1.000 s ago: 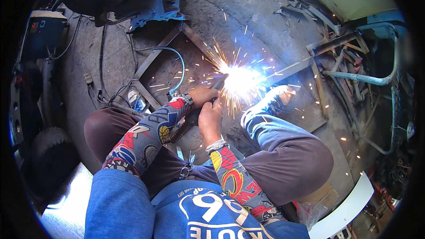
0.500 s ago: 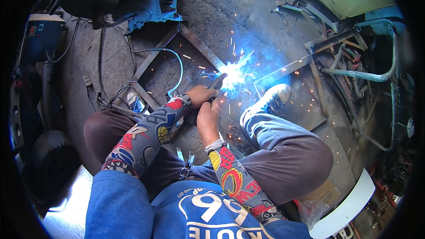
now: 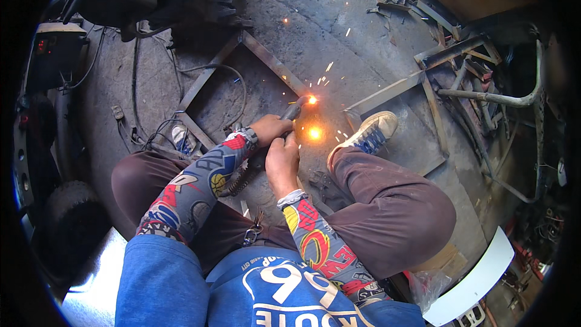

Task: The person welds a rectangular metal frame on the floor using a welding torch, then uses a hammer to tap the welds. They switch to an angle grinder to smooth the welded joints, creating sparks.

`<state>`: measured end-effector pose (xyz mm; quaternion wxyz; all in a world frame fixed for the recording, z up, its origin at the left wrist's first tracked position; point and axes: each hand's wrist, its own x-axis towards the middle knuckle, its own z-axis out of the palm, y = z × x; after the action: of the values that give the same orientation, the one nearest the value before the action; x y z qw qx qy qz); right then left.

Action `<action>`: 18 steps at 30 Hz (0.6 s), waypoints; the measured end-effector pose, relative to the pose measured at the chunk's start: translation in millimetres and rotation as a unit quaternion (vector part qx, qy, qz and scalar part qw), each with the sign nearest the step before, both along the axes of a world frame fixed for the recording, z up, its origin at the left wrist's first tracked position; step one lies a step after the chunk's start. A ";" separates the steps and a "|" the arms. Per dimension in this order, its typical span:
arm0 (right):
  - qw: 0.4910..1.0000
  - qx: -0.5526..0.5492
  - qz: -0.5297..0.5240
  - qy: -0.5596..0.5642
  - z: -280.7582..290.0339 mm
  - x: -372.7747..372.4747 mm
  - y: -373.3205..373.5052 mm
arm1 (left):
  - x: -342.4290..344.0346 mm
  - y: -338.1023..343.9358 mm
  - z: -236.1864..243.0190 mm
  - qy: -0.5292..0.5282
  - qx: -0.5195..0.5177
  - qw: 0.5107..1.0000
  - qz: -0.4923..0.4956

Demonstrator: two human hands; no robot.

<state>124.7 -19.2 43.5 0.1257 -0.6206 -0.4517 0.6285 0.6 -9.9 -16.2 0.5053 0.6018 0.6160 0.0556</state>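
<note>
My left hand (image 3: 270, 129) is closed around a dark welding torch (image 3: 296, 108), whose tip points at a glowing orange spot (image 3: 312, 99) on the near corner of a square angle-iron frame (image 3: 272, 57) lying on the floor. Just below, my right hand (image 3: 282, 163) is also closed on the torch, its fingers partly hidden. The torch's coiled cable (image 3: 232, 184) runs back under my left forearm. A second orange glow (image 3: 315, 132) shows beside my hands, with a few sparks around it. My right shoe (image 3: 375, 130) is close to the frame's right side.
A machine with red lights (image 3: 51, 51) stands at the left, with cables around it. Dark bulky parts fill the top left. Steel offcuts (image 3: 417, 9), angle pieces and a bent tube frame (image 3: 487, 97) lie at the right. A white curved panel (image 3: 469, 284) is behind my right knee.
The bright blue-white arc and its wide spray of sparks have died down to orange glows and a few sparks. My hands have shifted very slightly left.
</note>
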 end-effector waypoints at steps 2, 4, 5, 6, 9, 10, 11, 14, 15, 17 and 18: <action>1.000 0.005 0.000 0.005 5.9 0.2 1.9 | -0.2 -0.5 2.3 -0.036 -0.012 0.998 0.053; 0.999 -0.012 0.019 -0.023 10.5 1.3 4.1 | 0.0 -0.7 4.0 -0.045 -0.036 0.995 0.081; 0.999 -0.022 0.029 -0.037 12.1 2.0 5.4 | 0.3 -0.2 4.5 -0.048 -0.051 0.993 0.094; 0.999 -0.024 0.028 -0.034 13.1 2.2 6.1 | 0.5 -0.1 4.9 -0.024 -0.057 0.995 0.074; 0.999 -0.025 0.025 -0.029 13.2 2.2 6.8 | 0.7 0.9 5.0 0.024 -0.003 1.000 0.003; 0.999 -0.022 0.024 -0.030 12.6 2.1 6.5 | 0.7 1.8 4.6 -0.011 -0.030 0.999 0.042; 0.999 -0.018 0.023 -0.031 11.2 0.0 6.3 | 0.4 2.4 4.4 -0.023 -0.057 0.997 0.056; 1.000 -0.015 -0.007 -0.021 9.3 0.3 4.4 | -0.7 2.7 5.0 -0.017 0.001 1.000 0.025; 0.999 -0.024 -0.031 -0.019 8.3 -4.2 3.3 | -0.9 2.6 5.7 0.016 0.024 1.000 -0.012; 0.999 0.003 0.023 -0.039 8.2 0.9 3.6 | -1.0 3.0 7.3 -0.023 0.010 0.999 0.020; 0.999 -0.003 0.022 -0.038 7.9 0.8 3.4 | -0.4 4.2 7.7 -0.031 -0.026 0.999 0.034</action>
<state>125.5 -15.7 51.5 0.0925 -0.6345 -0.4675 0.6085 0.2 -5.7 -8.5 0.5370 0.5653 0.6216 0.0754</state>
